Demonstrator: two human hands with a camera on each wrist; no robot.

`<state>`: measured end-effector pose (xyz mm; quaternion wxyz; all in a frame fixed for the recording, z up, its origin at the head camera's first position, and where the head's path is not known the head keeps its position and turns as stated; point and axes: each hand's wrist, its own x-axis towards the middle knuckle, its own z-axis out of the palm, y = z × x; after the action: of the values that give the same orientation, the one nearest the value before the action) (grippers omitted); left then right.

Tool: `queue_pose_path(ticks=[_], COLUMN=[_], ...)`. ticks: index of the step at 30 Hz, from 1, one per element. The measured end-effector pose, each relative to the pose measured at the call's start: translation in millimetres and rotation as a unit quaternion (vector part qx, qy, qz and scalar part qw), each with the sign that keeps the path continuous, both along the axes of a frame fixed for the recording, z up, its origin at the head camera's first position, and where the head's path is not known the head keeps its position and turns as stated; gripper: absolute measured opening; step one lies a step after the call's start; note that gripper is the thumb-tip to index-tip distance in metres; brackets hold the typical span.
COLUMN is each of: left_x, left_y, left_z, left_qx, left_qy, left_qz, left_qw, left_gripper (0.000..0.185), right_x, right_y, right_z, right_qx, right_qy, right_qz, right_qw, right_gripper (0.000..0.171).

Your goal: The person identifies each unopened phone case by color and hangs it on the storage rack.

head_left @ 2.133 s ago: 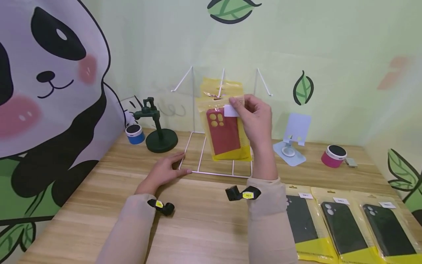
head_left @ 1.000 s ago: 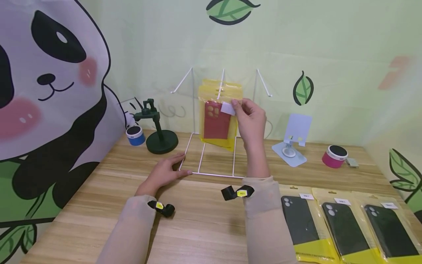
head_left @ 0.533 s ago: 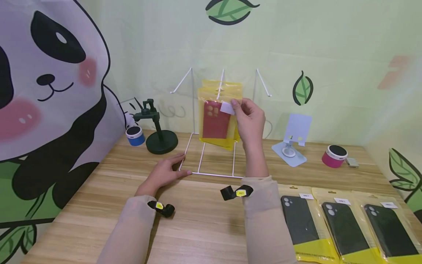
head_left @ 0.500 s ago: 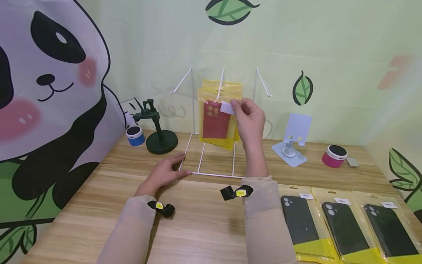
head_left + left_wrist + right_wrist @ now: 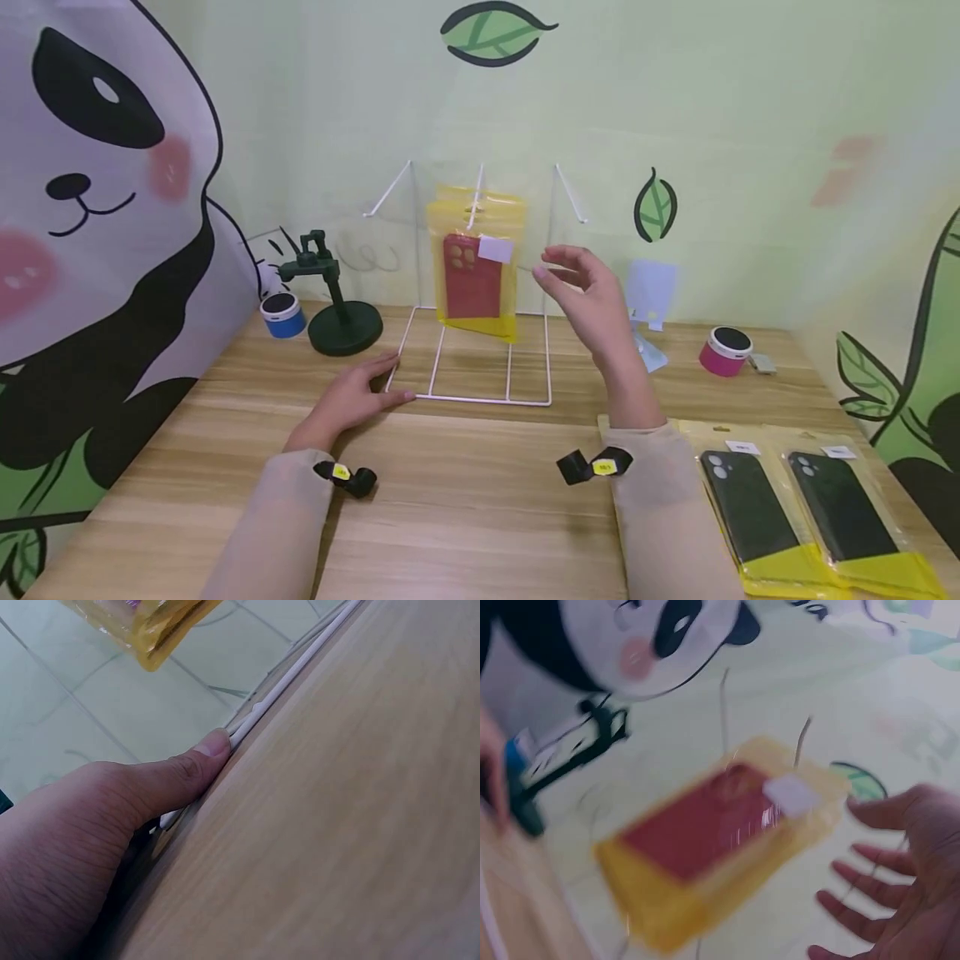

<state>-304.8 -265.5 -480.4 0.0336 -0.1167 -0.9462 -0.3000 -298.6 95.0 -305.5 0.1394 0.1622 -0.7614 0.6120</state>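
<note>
A red phone case in a yellow clear-fronted packet (image 5: pixel 472 279) hangs from the middle hook of a white wire display rack (image 5: pixel 491 402). Other yellow packets hang behind it, mostly hidden. My right hand (image 5: pixel 588 292) is off to the right of the packet, thumb and fingers apart and holding nothing. In the right wrist view the blurred packet (image 5: pixel 697 832) hangs beside the spread fingers. My left hand (image 5: pixel 348 404) rests at the rack's front left corner, fingers and thumb stretched out. The left wrist view has its thumb (image 5: pixel 184 772) lying against the white bar (image 5: pixel 292 671).
Packets with black phone cases (image 5: pixel 750 504) lie at the front right, one mostly under the right sleeve. A dark green stand (image 5: pixel 345 325) and blue speaker (image 5: pixel 282 315) are at the left. A pale phone stand (image 5: pixel 651 292) and pink speaker (image 5: pixel 725 350) are at the right.
The right hand first brought the red case packet back onto the middle hook, then let go and drew away to the right. The left hand stayed on the rack; the head view turned slightly right.
</note>
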Motion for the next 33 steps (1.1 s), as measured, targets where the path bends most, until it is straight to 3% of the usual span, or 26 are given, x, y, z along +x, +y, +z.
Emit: queue_pose_path(ticks=[4,8,13,16,18,20,26,28,33], left_x=[0.9,3.3,5.2,5.5,5.4,5.1,3.5,3.1,1.9], left_y=[1.3,-1.3,-2.9,-3.8,-4.3,-4.6,-3.3,-2.2,0.1], left_z=[2.2,2.4,0.5,0.2,0.1,0.4,0.7,1.3,2.7], left_qx=[-0.003,-0.004,-0.004,-0.002,-0.002,-0.001,-0.004,-0.004,-0.007], left_qy=[0.003,-0.003,-0.005,-0.008,-0.008,-0.007,-0.002,0.0,0.003], left_qz=[-0.004,-0.002,0.003,0.005,0.007,0.007,0.003,0.001,0.001], left_qw=[1.0,1.0,1.0,1.0,0.9999,1.0,1.0,1.0,1.0], left_gripper=[0.085,0.086,0.085,0.086,0.086,0.087,0.087,0.086,0.086], right_x=[9.3,15.0,19.1,19.4,18.0,15.7,9.3,9.3,12.0], right_y=[39.9,89.3,154.5,178.5,186.7,190.8,195.2,195.8,195.1], right_z=[-19.7,-49.8,-82.4,-94.9,-100.6,-105.1,-113.7,-114.1,-111.7], right_qx=[0.109,0.238,0.361,0.407,0.424,0.429,0.431,0.433,0.415], right_qy=[0.034,0.051,-0.018,-0.076,-0.101,-0.11,-0.099,-0.098,-0.1], right_qz=[0.018,0.085,0.172,0.181,0.175,0.174,0.185,0.186,0.19], right_qw=[0.993,0.966,0.916,0.892,0.883,0.879,0.878,0.876,0.884], right_gripper=[0.046,0.039,0.03,0.035,0.041,0.041,0.013,0.01,0.005])
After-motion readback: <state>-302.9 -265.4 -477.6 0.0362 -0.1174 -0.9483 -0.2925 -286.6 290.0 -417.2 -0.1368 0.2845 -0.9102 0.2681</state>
